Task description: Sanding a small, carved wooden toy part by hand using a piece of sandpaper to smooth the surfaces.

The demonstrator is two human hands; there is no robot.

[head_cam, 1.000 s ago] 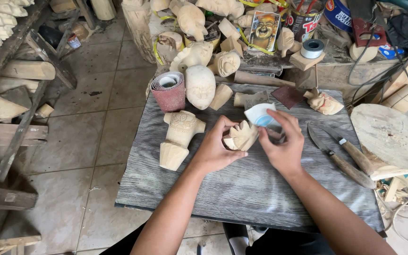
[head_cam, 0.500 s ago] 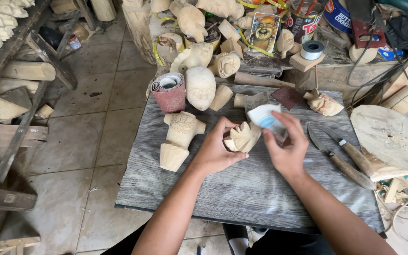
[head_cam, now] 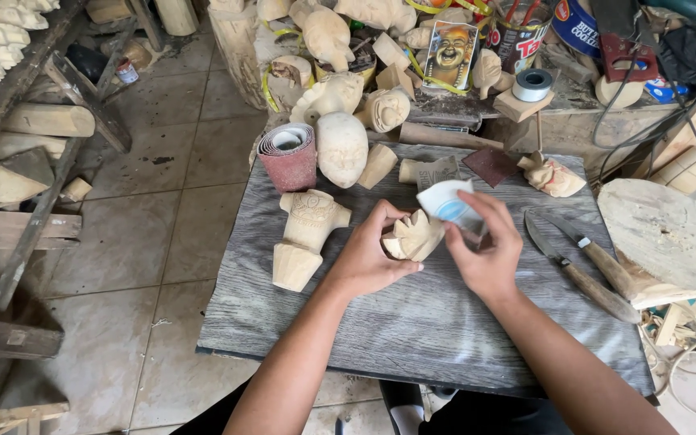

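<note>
Grey, weathered planks made up the desk (head_cam: 412, 338), which stood on a tiled floor (head_cam: 155, 234) with timber offcuts (head_cam: 34, 173) lying to the left and a clutter of pale carved wooden figures (head_cam: 328, 36) heaped behind it. Near the middle of the desk, the left hand (head_cam: 368, 258) was curled closed around a small pale wooden carving with pointed, petal-like ridges (head_cam: 415, 235), gripping it from the left side and holding it just above the boards. The right hand (head_cam: 485, 254) met it from the other side, its fingers pinched shut on a folded piece of white-and-blue sandpaper (head_cam: 449, 205) that rose above the carving and touched its upper edge. Just left of the left hand stood a pale carved wooden torso piece on a fluted base (head_cam: 304, 238), upright and untouched. Behind it sat a roll of dark red sandpaper (head_cam: 287, 157), standing on end, and beside that a smooth, egg-shaped pale wooden head (head_cam: 341, 147). To the right of the right hand, two knives with wooden handles (head_cam: 582, 262) lay side by side on the boards, blades pointing away from the person, and further right a thick round slab of light wood (head_cam: 670, 238) overhung the desk's edge. A small dark red square of sandpaper (head_cam: 490, 165) lay near the far edge.
</note>
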